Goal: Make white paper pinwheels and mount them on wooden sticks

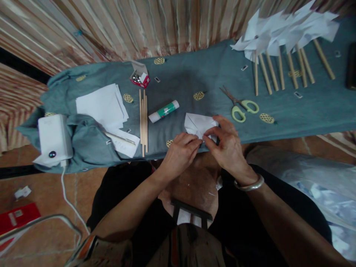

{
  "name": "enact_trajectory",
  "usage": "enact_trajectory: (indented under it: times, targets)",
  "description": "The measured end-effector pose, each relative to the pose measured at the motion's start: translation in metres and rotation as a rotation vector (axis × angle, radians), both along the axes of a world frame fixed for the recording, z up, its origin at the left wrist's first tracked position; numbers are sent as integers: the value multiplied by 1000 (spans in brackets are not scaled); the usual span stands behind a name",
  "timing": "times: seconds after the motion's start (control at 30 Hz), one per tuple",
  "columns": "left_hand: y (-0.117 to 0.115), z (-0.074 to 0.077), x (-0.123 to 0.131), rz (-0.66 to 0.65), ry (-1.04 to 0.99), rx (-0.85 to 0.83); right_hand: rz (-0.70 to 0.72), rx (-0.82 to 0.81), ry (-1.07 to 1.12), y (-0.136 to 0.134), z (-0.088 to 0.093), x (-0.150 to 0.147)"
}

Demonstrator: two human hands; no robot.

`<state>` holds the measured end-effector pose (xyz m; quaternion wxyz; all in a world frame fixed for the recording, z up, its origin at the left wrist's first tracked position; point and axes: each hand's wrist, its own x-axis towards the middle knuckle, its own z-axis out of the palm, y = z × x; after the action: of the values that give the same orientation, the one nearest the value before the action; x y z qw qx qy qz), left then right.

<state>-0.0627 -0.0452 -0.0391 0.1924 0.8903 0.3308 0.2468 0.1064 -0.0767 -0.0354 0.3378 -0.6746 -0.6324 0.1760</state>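
Judging from how things lay, the work was partway through: a row of finished paper pinwheels (pixel 280 33) on wooden sticks rested at the far right of the worktop (pixel 306 107), while a stack of blank white sheets (pixel 100 105) and a few bare wooden sticks (pixel 143 118) sat unused to the left, with a glue stick (pixel 164 111) beside them and green-handled scissors (pixel 240 107) to the right. One folded white sheet (pixel 198 124) was in hand at the near edge of the worktop, partly creased and not yet on a stick.

Both forearms reached forward and converged over it. The left hand (pixel 180 150) lay knuckles up, its fingers (pixel 194 140) curled and pressed together, pinching the sheet's near corner. The right hand (pixel 226 144), a metal bangle (pixel 250 185) on its wrist, arched over the sheet, its thumb and forefinger nipping a flap at the middle and meeting the left fingertips.
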Motion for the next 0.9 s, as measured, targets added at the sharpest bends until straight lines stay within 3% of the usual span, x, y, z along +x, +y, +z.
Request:
enact_trajectory:
  times: [0.5, 0.9]
  targets:
    - [-1, 1, 0, -3, 17, 0, 139, 101, -203, -7, -1, -5]
    - [0, 3, 0, -26, 130, 52, 170, 178, -326, -12, -16, -11]
